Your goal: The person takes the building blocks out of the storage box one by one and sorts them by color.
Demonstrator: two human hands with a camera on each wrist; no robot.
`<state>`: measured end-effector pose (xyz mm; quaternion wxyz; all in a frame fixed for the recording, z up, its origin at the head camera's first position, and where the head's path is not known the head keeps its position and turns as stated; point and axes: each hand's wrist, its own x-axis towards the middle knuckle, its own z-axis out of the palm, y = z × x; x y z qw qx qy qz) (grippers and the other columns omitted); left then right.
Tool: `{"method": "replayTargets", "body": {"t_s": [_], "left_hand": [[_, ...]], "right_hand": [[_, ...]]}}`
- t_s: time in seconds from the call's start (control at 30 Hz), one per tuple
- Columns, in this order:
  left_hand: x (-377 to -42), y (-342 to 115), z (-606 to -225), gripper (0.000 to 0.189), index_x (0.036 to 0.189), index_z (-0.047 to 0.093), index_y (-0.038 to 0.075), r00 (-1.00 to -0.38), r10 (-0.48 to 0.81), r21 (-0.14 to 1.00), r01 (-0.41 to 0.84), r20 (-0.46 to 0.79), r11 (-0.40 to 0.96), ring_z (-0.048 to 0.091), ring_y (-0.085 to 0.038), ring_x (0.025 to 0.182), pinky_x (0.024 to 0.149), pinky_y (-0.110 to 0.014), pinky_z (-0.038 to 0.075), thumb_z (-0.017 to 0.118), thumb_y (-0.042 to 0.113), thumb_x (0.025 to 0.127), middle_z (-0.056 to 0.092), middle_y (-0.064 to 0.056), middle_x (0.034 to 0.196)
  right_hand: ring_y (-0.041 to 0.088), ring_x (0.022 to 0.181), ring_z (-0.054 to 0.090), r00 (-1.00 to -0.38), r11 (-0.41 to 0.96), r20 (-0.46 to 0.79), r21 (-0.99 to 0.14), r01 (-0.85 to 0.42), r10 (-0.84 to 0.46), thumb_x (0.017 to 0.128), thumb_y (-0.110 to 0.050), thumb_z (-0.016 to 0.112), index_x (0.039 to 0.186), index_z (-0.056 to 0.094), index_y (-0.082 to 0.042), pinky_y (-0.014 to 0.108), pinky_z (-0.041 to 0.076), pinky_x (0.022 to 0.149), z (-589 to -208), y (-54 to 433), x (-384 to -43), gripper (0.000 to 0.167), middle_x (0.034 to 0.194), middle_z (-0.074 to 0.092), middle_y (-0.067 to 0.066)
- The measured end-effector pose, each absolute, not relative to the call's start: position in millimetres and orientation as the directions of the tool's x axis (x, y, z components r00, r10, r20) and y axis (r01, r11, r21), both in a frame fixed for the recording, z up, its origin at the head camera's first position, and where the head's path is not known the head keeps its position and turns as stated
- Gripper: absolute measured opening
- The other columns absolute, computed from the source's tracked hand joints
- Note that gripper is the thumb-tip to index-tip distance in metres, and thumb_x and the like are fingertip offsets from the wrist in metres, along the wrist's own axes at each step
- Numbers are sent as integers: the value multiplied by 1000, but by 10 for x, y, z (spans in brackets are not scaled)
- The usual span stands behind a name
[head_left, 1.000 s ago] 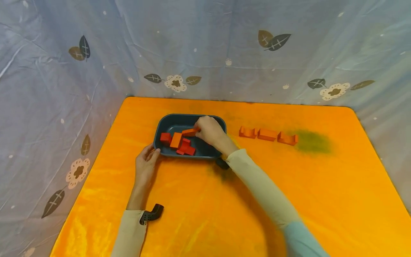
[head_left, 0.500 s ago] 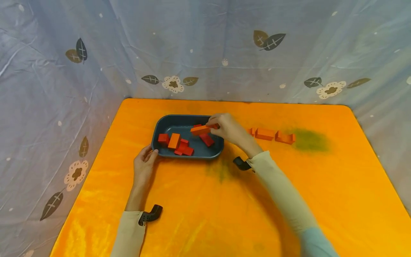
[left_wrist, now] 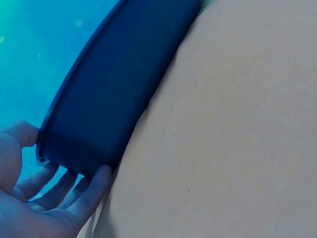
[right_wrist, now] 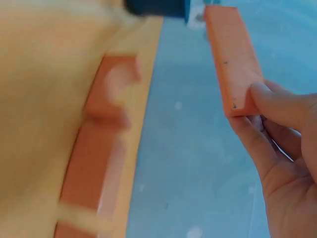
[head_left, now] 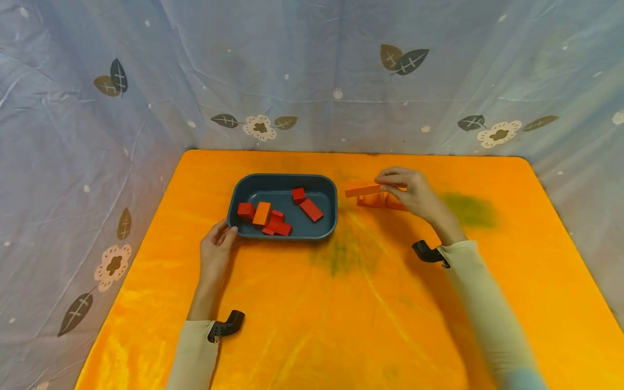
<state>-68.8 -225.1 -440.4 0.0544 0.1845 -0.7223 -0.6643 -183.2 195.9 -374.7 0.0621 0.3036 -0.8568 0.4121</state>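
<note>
My right hand [head_left: 418,196] pinches a long orange block [head_left: 362,190] by one end, between thumb and fingers. The block is held level above a row of orange blocks, partly hiding them in the head view; the right wrist view shows a notched block [right_wrist: 114,82] and a plain block [right_wrist: 89,163] in that row. My left hand [head_left: 216,249] holds the near left corner of a dark blue tray [head_left: 312,232], thumb at the rim and fingers against the outer wall. Inside lie an orange block [head_left: 262,213], a red cube [head_left: 246,212] and several other red pieces [head_left: 311,210].
A yellow cloth [head_left: 302,303] covers the table, with a dark smudge [head_left: 468,210] right of the block row. A patterned grey-blue curtain [head_left: 312,81] hangs behind and at both sides. Each wrist carries a small black camera mount [head_left: 226,326].
My right hand has lifted the long orange block out of the tray and carried it right, over the row of blocks. My left hand has stayed at the tray's corner.
</note>
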Motion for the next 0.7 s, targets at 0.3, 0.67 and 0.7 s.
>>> {"method": "replayTargets", "body": {"t_s": [0.3, 0.67, 0.7], "left_hand": [[-712, -2267, -4432, 48, 142, 50, 6, -922, -349, 976, -204, -167, 72, 57, -14, 113, 92, -20, 52, 60, 23, 99, 55, -13, 135], [-723, -2250, -4448, 47, 141, 51, 5, -917, -361, 978, -201, -170, 50, 57, -13, 112, 89, -20, 53, 61, 22, 98, 55, -13, 135], [-722, -2249, -4448, 47, 141, 50, 5, -917, -361, 979, -199, -170, 44, 57, -13, 113, 89, -21, 53, 60, 21, 99, 55, -14, 135]], "right_hand": [[2, 97, 60, -833, 506, 468, -663, -552, -296, 84, 16, 65, 105, 72, 9, 3, 46, 81, -3870, 2479, -1713, 23, 108, 67, 20], [-9, 92, 58, -861, 600, 501, -665, -444, -83, 83, 18, 65, 109, 70, 10, 2, 46, 78, -4038, 3239, -1442, 28, 107, 67, 16], [-9, 92, 58, -865, 612, 498, -663, -431, -70, 83, 17, 65, 111, 70, 9, 2, 46, 78, -4064, 3310, -1419, 29, 108, 67, 14]]}}
